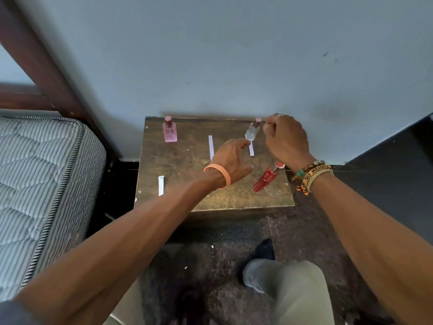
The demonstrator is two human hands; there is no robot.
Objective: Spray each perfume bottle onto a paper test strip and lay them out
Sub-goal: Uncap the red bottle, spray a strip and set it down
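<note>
A small brown table (187,160) stands against the wall. A pink perfume bottle (169,132) stands upright at its back left. A clear perfume bottle (252,132) with a pink cap leans tilted at the back right. My right hand (285,139) pinches it near the cap. My left hand (230,159) reaches in with its fingers spread, the tips by the bottle's base and the top end of a white paper strip (251,149). A second strip (210,147) lies mid-table, a third strip (161,185) at the front left. A red perfume bottle (266,178) lies on its side at the right.
A striped mattress (39,184) on a dark wooden bed frame (46,73) sits close on the left. The pale wall (234,66) runs directly behind the table. My legs and a dark-socked foot (264,250) are on the speckled floor in front.
</note>
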